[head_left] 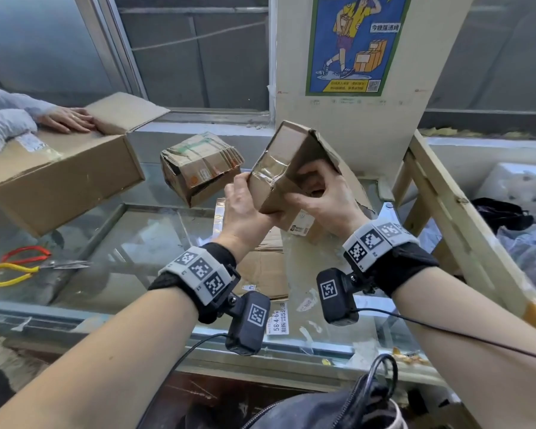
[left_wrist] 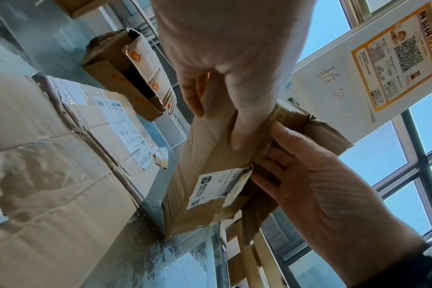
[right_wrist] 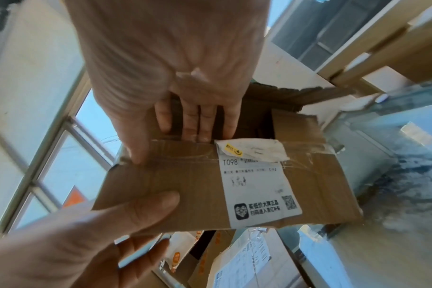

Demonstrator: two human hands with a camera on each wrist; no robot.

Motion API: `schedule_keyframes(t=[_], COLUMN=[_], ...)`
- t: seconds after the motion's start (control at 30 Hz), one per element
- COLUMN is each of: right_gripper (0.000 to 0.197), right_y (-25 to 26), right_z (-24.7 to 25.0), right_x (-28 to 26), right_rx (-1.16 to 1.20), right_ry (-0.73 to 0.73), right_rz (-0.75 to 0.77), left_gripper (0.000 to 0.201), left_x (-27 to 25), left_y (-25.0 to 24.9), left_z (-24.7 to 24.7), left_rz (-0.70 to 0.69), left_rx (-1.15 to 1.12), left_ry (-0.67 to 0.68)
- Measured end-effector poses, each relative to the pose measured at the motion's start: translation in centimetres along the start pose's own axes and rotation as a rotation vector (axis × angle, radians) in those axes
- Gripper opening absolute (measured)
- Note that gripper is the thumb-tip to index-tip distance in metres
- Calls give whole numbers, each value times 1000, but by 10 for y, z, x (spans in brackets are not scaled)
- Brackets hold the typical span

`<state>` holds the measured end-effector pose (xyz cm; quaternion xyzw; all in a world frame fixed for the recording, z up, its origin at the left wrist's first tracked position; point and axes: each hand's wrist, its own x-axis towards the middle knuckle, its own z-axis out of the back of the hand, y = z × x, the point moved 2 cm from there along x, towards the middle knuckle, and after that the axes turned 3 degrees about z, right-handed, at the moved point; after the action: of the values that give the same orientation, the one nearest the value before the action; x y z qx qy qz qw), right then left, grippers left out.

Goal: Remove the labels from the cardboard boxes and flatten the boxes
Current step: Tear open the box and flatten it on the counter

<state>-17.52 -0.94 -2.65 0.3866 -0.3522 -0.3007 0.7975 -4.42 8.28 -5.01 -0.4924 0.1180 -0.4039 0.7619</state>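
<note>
I hold a small brown cardboard box (head_left: pixel 283 156) up above the glass counter (head_left: pixel 121 243), tilted, with clear tape across its upper face. My left hand (head_left: pixel 245 193) grips its lower left edge, thumb on the underside. My right hand (head_left: pixel 310 188) has its fingers (right_wrist: pixel 197 120) tucked into the box's open end and its thumb outside, pinching the wall. A white printed label (right_wrist: pixel 257 185) sticks to the box's underside, its top corner crumpled and lifted; the left wrist view shows the label (left_wrist: pixel 217 187) beside my right hand (left_wrist: pixel 308 175).
A crushed taped box (head_left: pixel 198 165) lies on the counter behind. At far left another person's hand (head_left: pixel 65 119) rests on a large open box (head_left: pixel 59 174). Red and yellow scissors (head_left: pixel 22 264) lie left. Flattened cardboard (head_left: pixel 263 270) sits below my hands. A wooden frame (head_left: pixel 446 196) stands right.
</note>
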Motion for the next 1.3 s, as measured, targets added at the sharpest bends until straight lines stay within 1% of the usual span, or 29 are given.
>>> schedule_keyframes(t=[0.07,0.13,0.2,0.23,0.27,0.3,0.37,0.4,0.43,0.5,0.57,0.63,0.7,0.8,0.83,0.9,1.0,1.03,1.13,1.23,1.3], right_gripper=[29,29,31,32,31,28,19,15,14,19,24,28,26,19,21,25,12,9,10,11,15], right_y=[1,-1,-4,-4,-4,-3,1,2,4,2,-1,-1,-2,-2,-1,0,4,5,5,7,10], right_z=[-1,-3,-3,-3,-2,-1,1,2,2,3,2,0,0,4,7,11,15,15,19,23,24], right_x=[-1,-1,-1,-1,-1,-1,-1,-2,-3,-2,0,2,2,-1,-2,-4,-4,-4,-1,-1,-2], right_rx=[24,38,55,81,122,162,248,311,386,499,546,552,541,544,536,487,390,365,323,294,269], right_ry=[45,66,74,70,62,56,65,72,75,43,29,42,51,96,113,135,149,144,129,122,100], right_rz=[-55,-114,-130,-138,-148,-157,-192,-233,-288,-399,-432,-429,-438,-453,-444,-364,-269,-257,-233,-222,-205], left_gripper=[88,92,101,104,104,99,76,65,59,55,50,44,40,42,42,44,50,51,53,49,45], left_x=[-1,-3,-4,-3,-4,-4,-6,-7,-8,-9,-10,-12,-13,-14,-14,-12,-9,-8,-6,-5,-4], left_y=[1,0,-1,-1,-1,-2,-4,-5,-5,-5,-4,-3,-2,-1,-1,-1,-1,-1,-2,-5,-5], left_z=[-1,-2,-2,-1,0,1,2,3,3,2,0,-2,-6,-11,-11,-11,-8,-8,-9,-12,-13], left_rz=[1,12,71,121,182,252,355,376,381,376,378,384,383,396,397,384,366,364,368,351,334], left_rx=[-5,2,6,-55,-168,-301,-520,-564,-589,-620,-652,-675,-688,-702,-700,-680,-658,-654,-647,-624,-588], left_ry=[62,137,231,285,341,384,432,444,453,475,499,508,506,481,474,472,481,476,434,379,374])
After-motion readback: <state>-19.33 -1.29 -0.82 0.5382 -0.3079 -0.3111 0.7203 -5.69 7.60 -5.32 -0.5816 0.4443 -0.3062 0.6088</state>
